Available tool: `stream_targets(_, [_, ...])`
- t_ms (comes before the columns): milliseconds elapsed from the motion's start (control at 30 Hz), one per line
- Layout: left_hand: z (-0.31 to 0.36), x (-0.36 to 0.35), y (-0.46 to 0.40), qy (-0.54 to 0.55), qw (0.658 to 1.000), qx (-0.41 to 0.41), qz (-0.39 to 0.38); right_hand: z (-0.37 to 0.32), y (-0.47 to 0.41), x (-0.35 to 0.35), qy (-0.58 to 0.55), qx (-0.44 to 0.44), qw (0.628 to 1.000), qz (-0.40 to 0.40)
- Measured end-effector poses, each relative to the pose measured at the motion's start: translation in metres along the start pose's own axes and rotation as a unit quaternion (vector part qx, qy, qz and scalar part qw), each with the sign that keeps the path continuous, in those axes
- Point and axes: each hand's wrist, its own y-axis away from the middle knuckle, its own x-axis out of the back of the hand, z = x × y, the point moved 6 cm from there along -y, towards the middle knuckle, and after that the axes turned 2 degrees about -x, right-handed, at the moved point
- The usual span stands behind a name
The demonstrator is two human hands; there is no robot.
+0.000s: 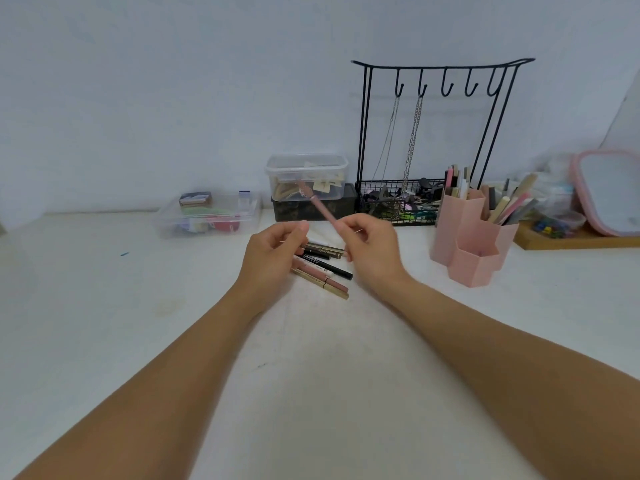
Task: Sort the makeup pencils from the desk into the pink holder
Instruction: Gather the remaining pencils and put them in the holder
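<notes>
In the head view, the right hand [372,245] pinched a pink makeup pencil [325,211] raised above the pile of pencils [323,268] on the desk [311,375]. The left hand [273,252] hovered beside it, fingers curled; whether they held anything could not be told. Next, likely, came a carry rightward to the pink holder [471,233], whose rear cells already held pencils while the front cell looked empty.
</notes>
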Motion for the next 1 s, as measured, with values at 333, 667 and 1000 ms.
stream_targets(333, [0.009, -0.009, 0.005, 0.027, 0.999, -0.039, -0.018, -0.016, 0.021, -0.031, 0.032, 0.081, 0.992, -0.093])
stream_targets(667, [-0.007, 0.005, -0.001, 0.041, 0.992, 0.109, 0.038, 0.019, -0.001, 0.006, 0.172, 0.003, 0.980, -0.096])
stream_targets(1000, [-0.016, 0.001, -0.002, 0.097, 0.983, 0.153, -0.006, 0.021, 0.002, -0.001, 0.267, 0.009, 0.949, -0.167])
